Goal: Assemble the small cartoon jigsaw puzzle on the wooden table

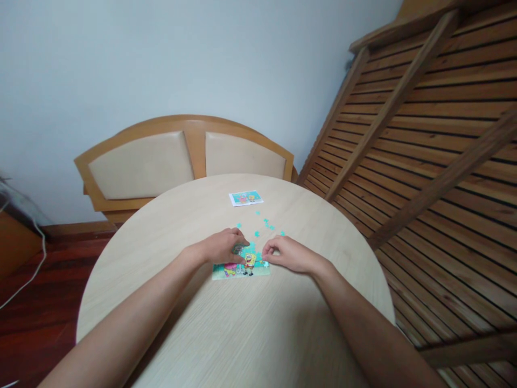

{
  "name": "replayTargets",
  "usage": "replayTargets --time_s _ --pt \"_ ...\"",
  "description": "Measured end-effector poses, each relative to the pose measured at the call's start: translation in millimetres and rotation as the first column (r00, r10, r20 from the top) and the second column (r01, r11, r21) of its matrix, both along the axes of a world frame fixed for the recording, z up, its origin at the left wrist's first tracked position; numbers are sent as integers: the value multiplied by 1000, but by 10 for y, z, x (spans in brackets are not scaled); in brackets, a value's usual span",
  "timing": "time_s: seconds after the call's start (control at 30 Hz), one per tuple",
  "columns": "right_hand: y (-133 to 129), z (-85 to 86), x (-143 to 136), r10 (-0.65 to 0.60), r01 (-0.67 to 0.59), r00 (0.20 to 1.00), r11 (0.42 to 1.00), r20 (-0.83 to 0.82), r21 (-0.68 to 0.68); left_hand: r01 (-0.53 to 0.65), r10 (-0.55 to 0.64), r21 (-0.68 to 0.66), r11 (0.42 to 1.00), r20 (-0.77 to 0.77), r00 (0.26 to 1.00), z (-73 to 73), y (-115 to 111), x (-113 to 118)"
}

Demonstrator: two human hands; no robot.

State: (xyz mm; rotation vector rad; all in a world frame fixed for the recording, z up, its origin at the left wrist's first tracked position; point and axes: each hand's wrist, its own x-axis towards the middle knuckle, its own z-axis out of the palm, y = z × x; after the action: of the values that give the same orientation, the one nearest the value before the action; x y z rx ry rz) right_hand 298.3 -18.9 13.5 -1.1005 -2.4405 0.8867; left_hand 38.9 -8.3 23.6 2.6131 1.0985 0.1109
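A partly assembled jigsaw puzzle (pixel 249 268) with teal background and cartoon figures lies on the round table. Across its upper left part rests my left hand (pixel 225 247), thumb and fingers apart, covering some of the picture. At the puzzle's right edge my right hand (pixel 285 253) is closed in a pinch on a small teal puzzle piece, mostly hidden by the fingertips. Several loose teal pieces (pixel 257 234) are scattered beyond the hands. Farther back lies a picture card (pixel 246 198) with similar cartoon figures.
The pale wooden table (pixel 194 334) has a rounded edge. Behind it stands a padded headboard (pixel 145 167) against the wall. A slatted wooden frame (pixel 420 134) leans at the right. A white cable (pixel 40 253) hangs at the far left.
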Motion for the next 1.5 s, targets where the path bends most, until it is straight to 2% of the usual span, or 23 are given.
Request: replayTargets --time_s 0.4,1.07,1.23,1.37,1.5 --pt "-7 35 23 48 -48 999 999 14 0 16 -16 12 1000 22 1000 -23 6 -11" --pt "10 88 99 100 -101 994 994 34 38 2 -2 -4 1000 -7 1000 42 -16 26" --pt "95 77 153 28 -28 999 1000 17 7 6 -6 0 1000 11 1000 48 2 30" --pt "253 18 285 -118 117 993 986 6 119 11 -11 -7 1000 27 1000 17 38 16" --pt "395 -66 458 -190 193 981 958 -34 210 13 -12 -8 1000 31 999 7 58 12"
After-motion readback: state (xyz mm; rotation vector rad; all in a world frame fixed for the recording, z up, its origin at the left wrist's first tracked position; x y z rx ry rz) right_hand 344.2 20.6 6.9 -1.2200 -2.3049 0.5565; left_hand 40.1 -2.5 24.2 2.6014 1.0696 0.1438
